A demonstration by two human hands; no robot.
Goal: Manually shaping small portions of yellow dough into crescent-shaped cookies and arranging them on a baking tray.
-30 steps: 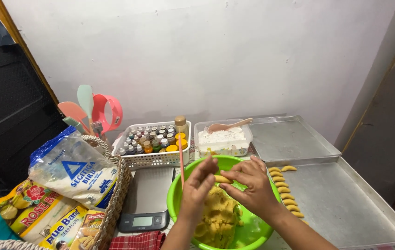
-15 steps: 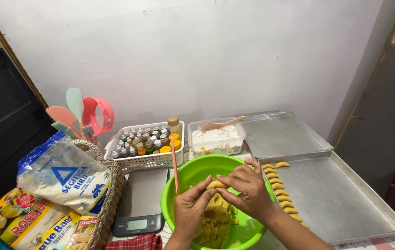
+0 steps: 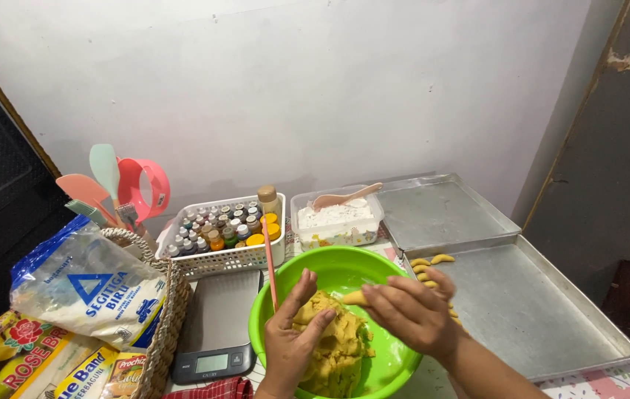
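**Head view: both hands shaping dough over green bowl**

Head cam: left hand [image 3: 291,336] open, palm turned inward, fingers straight, grasping nothing; heel rests against the dough mass [image 3: 333,347] in the green bowl [image 3: 344,272]. Right hand [image 3: 411,310] pinches a small dough piece [image 3: 354,298] between fingertips, just above the mass. Thin orange stick [image 3: 270,264] leans on the bowl rim. Shaped dough crescents [image 3: 427,267] sit in a row along the near metal tray [image 3: 544,318] left edge. Second tray [image 3: 440,214] behind. Kitchen scale [image 3: 215,329] left of bowl; white basket of small bottles [image 3: 222,233] and flour tub [image 3: 337,219] behind it.
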